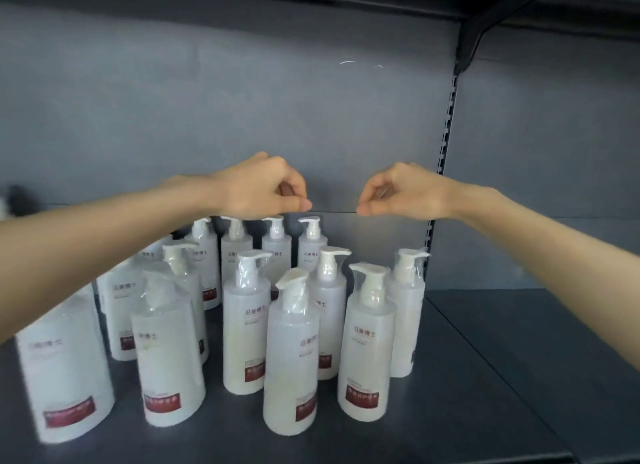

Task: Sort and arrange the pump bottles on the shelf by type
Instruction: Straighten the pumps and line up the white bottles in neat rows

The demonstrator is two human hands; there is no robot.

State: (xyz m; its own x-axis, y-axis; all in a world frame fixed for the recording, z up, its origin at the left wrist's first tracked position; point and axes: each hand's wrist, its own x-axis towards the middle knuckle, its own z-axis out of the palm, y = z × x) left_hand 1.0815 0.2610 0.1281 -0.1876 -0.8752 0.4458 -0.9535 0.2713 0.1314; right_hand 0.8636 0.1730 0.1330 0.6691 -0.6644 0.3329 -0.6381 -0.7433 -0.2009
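We counted about thirteen white pump bottles (366, 345) standing upright in a loose cluster on the dark shelf (485, 377), each with a red label low on its body. Our left hand (263, 188) and right hand (398, 191) hovered above the back row, fingers curled in, pinched and gripping nothing. A slotted upright (446, 144) rose behind.

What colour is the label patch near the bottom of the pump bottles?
Dark red, clearest in the head view on the front pump bottle.
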